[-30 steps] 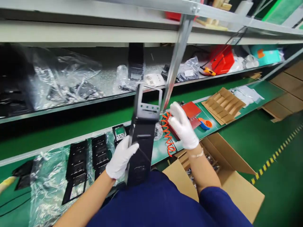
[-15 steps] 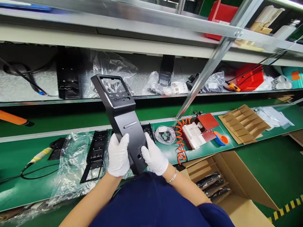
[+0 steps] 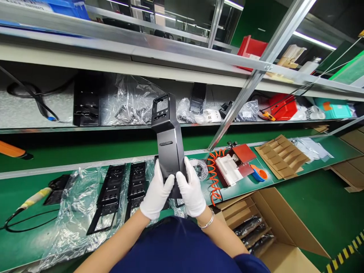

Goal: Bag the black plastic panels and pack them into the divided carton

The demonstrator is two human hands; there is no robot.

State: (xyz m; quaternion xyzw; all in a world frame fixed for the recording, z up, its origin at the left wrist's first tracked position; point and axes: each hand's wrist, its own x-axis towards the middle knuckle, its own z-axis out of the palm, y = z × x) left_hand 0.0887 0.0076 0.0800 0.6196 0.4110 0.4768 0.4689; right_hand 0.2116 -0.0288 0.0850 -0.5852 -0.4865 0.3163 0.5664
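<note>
Between my two white-gloved hands I hold a long black plastic housing (image 3: 169, 146), raised above the bench. Its upper end has a square window opening and a row of small holes, and a slot runs across its middle. My left hand (image 3: 157, 191) grips the lower left edge, thumb on the front face. On the lower right edge my right hand (image 3: 192, 191) is closed, its thumb also on the front. The fingers behind the housing are hidden. Black frame panels (image 3: 109, 193) lie on clear plastic film (image 3: 71, 204) to the left.
A red fixture (image 3: 234, 163) with a coiled orange hose (image 3: 213, 174) and a blue-orange tape roll (image 3: 259, 173) sit to the right. Cardboard dividers (image 3: 281, 156) lie beyond. An open carton (image 3: 287, 216) stands at the bench's front. A metal post (image 3: 236, 110) slants up past the shelf.
The housing has turned in my hands, from leaning left to nearly upright, showing more of its right side. Both hands have come closer together. The camera view has shifted slightly.
</note>
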